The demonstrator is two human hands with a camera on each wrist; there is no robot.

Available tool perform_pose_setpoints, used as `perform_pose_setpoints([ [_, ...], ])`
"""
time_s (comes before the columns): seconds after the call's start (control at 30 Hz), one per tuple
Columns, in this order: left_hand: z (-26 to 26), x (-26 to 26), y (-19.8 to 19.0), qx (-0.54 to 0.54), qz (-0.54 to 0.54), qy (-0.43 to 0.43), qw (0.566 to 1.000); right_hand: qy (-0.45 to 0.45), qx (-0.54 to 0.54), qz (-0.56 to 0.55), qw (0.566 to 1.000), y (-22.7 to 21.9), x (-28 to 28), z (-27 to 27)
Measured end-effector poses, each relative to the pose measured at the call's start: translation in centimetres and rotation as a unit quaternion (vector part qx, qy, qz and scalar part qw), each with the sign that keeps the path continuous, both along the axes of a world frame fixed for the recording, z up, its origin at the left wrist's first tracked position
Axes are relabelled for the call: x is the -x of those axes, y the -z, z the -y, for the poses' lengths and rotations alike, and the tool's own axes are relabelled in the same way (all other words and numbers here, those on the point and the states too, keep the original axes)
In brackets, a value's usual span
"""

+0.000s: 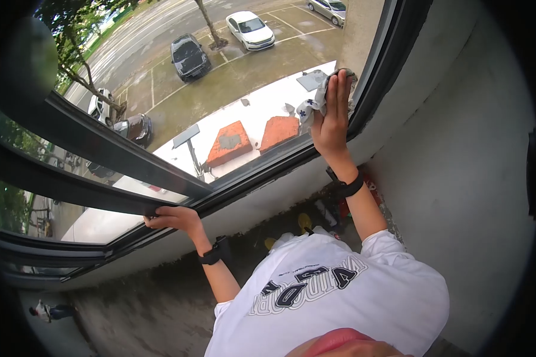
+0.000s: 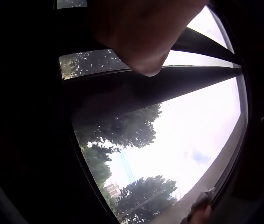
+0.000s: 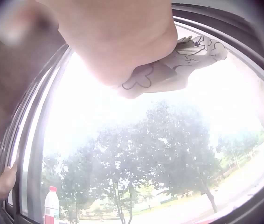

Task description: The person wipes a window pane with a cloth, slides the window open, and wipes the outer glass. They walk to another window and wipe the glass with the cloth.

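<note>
My right hand (image 1: 332, 122) presses a pale patterned cloth (image 1: 307, 110) against the window pane near its right-hand frame, fingers straight and side by side. In the right wrist view the cloth (image 3: 192, 56) shows dark line drawings and sticks out past the hand. My left hand (image 1: 178, 220) rests on the dark upright window frame (image 1: 110, 196), its fingers laid along the edge. The left wrist view shows only the underside of that hand (image 2: 146, 42) over the frame, the fingertips hidden.
A bottle with a red cap (image 3: 52, 205) stands by the window. Outside are a white ledge with orange blocks (image 1: 229, 146), parked cars (image 1: 250, 30) and trees. A grey wall (image 1: 458, 149) rises at the right. Another person (image 1: 50, 310) is at the lower left.
</note>
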State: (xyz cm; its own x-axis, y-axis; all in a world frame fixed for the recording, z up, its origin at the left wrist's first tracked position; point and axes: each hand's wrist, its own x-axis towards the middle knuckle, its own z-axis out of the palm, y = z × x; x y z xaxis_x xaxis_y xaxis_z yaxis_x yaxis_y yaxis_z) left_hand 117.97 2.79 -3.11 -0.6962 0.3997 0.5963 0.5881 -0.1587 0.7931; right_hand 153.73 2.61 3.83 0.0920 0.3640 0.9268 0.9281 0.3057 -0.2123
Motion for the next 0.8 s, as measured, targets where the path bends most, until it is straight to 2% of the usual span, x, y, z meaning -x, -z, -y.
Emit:
perform_pose_setpoints([
  [0.07,-0.4,-0.5,0.3,-0.029,0.004,0.021,0.999,-0.015,0.008,-0.055,0.998,1.2,0.1,0.0],
  [0.17,-0.4,-1.4,-0.3,-0.052,0.018,0.039,0.998,-0.021,0.069,-0.081,0.994,6.3,2.4,1.0],
  [0.27,-0.3,-1.3,-0.3,-0.057,0.032,0.046,0.997,-0.048,0.085,-0.051,0.994,10.4,5.9,1.3],
  [0.37,-0.1,-1.3,-0.3,-0.043,0.038,0.047,0.997,-0.043,0.061,-0.04,0.996,7.2,5.8,0.8],
  [0.43,-0.2,-1.1,-0.2,-0.046,0.028,0.041,0.998,-0.04,0.053,0.036,0.997,3.0,4.6,0.5],
  [0.53,-0.4,-0.3,0.6,-0.044,-0.018,0.02,0.999,-0.038,0.016,0.009,0.999,-3.5,3.3,-0.1],
  [0.6,0.0,0.1,0.6,-0.033,-0.023,0.023,0.999,-0.034,-0.018,-0.017,0.999,-4.7,3.6,-0.7],
  [0.67,0.2,0.9,1.1,-0.023,-0.011,0.049,0.998,-0.033,-0.037,-0.039,0.998,-2.9,5.1,-1.0],
  [0.73,0.6,1.5,0.8,-0.021,-0.05,0.059,0.997,-0.045,-0.011,-0.031,0.998,1.8,6.8,-0.8],
  [0.77,0.1,2.5,2.3,-0.03,-0.096,0.042,0.994,-0.058,0.019,0.002,0.998,4.6,8.0,-0.5],
  [0.8,0.3,2.7,2.0,-0.033,-0.094,0.054,0.994,-0.063,0.048,0.034,0.996,7.1,8.7,0.0],
])
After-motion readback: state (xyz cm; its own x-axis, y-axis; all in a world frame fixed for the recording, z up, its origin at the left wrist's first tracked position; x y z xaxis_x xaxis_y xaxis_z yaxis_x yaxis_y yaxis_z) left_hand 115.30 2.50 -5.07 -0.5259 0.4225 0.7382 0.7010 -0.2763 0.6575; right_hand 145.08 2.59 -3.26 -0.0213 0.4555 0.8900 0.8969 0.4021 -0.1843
